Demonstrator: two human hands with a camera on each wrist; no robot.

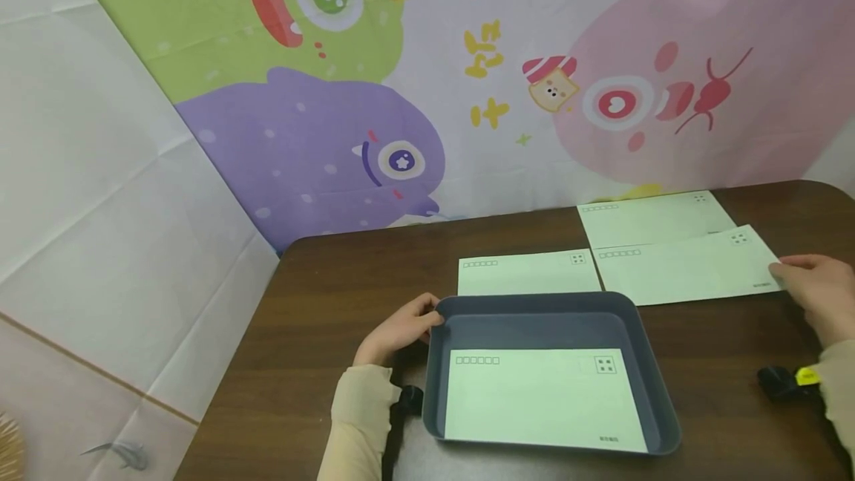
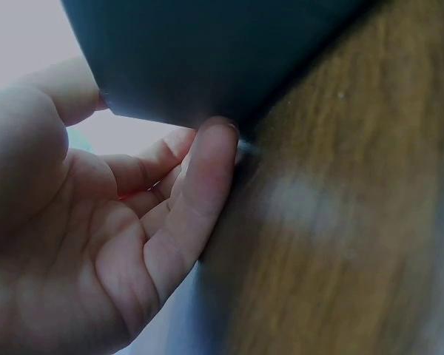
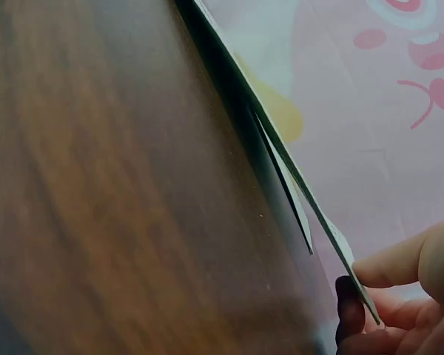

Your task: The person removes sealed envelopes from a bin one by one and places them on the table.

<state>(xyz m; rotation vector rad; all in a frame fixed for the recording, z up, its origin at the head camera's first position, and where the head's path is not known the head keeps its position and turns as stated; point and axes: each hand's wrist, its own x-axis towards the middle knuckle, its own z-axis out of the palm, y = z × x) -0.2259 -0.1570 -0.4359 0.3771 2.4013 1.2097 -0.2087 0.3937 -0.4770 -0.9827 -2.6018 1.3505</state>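
My left hand (image 1: 401, 326) grips the dark grey tray (image 1: 528, 303) by its far left corner. In the left wrist view the thumb and fingers close round that corner (image 2: 163, 81). A pale envelope (image 1: 541, 396), printed with small boxes and a stamp square, lies face up inside the tray. At the right, my right hand (image 1: 818, 292) pinches the right edge of another envelope (image 1: 688, 266). That edge is raised off the table in the right wrist view, thumb on one face and fingers on the other. Behind it a further envelope (image 1: 651, 217) is partly overlapped.
One more envelope (image 1: 528, 273) lies behind the tray, its near part hidden by the rim. The brown wooden table (image 1: 334, 280) meets a cartoon-printed cloth (image 1: 494, 154) at its back edge. White panels (image 1: 133, 206) stand at the left.
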